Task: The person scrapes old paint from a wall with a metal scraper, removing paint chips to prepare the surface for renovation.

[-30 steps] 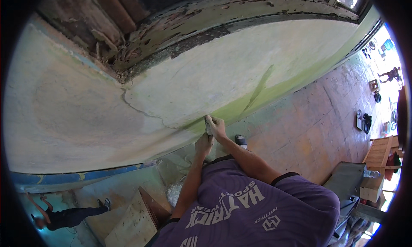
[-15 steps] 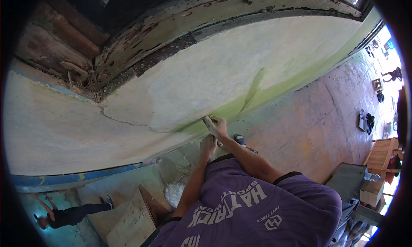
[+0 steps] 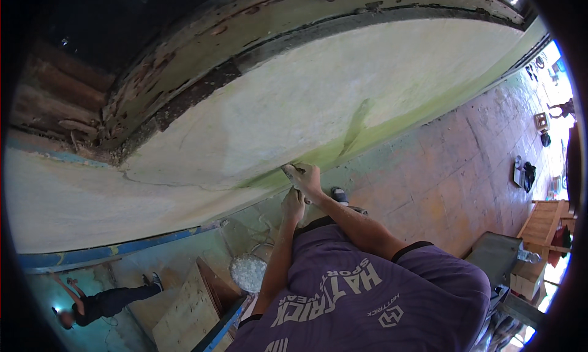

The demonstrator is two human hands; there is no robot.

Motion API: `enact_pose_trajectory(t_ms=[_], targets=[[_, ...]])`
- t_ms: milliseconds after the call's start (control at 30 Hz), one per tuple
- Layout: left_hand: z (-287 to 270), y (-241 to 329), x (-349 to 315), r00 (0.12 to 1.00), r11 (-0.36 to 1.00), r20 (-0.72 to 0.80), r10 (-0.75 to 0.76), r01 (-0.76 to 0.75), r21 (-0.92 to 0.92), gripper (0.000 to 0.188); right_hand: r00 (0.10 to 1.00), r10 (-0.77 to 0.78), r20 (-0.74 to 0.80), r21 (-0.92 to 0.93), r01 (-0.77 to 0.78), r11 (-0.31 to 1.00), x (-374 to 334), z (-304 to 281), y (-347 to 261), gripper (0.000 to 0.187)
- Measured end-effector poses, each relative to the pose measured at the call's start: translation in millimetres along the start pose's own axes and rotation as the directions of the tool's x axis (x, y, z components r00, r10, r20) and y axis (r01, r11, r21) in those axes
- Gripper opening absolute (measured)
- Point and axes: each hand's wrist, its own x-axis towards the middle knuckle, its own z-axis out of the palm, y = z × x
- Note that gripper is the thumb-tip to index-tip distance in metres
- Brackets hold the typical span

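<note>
A: Scraper blade point(image 3: 288, 168), small and pale, sits pressed against the plastered wall point(image 3: 257, 125) just where the green band begins, at the tip of the right hand point(image 3: 306, 179)

B: And the grip on it?

A: The right hand's fingers are closed around the tool's handle, thumb side up; the handle itself is hidden inside the fist. The left hand point(image 3: 294, 204) lies just below, touching the right wrist, fingers curled; whether it clasps anything cannot be told

B: How would such a tool handle?

A: By its look it is light and stiff, a thin flat blade that could flex or slip sideways on a smooth coat. Judging from that, the hold belongs well back on the handle, with the blade kept flat to the plaster so an edge does not dig in

B: What lies around the hands?

A: Below them a foot in a dark sandal point(image 3: 339, 196) stands on the tiled floor point(image 3: 441, 174). Lower left there is a round pan of white material point(image 3: 248, 272) beside a wooden board point(image 3: 190, 309). Farther left another person point(image 3: 101, 303) is on the blue-green ground. Above the wall runs a peeling wooden beam point(image 3: 202, 58), and off to the right stands a wooden crate point(image 3: 542, 220)
</note>
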Motion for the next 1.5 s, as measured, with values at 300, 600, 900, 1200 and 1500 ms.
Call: enact_pose_trajectory(t_ms=[300, 600, 900, 1200, 1500], targets=[[2, -6, 8, 0.998, 0.999, -0.054, 0.028, -0.027, 0.026, 0.032, 0.999, 0.036, 0.020, 0.038, -0.036, 0.999, 3, -1, 5, 0.029], [5, 0, 1, 0.998, 0.996, -0.047, -0.032, 0.028, -0.084, 0.035, 0.999, 0.049, -0.005, 0.040, -0.049, 0.998, 4, -4, 19, 0.034], [-18, 13, -5, 0.995, 0.991, -0.098, -0.010, -0.003, -0.131, 0.037, 0.997, -0.072, -0.009, 0.147, 0.072, 0.986, 2, 3, 7, 0.029], [-14, 19, 2, 0.981, 0.950, -0.182, 0.063, -0.114, -0.289, 0.035, 0.997, -0.076, -0.004, 0.210, 0.075, 0.975, 3, -3, -18, 0.030], [-1, 53, -19, 0.999, 0.715, -0.039, 0.000, -0.028, -0.699, 0.026, 0.967, -0.050, 0.248, 0.201, -0.001, 0.980, 5, -18, 40, 0.037]])
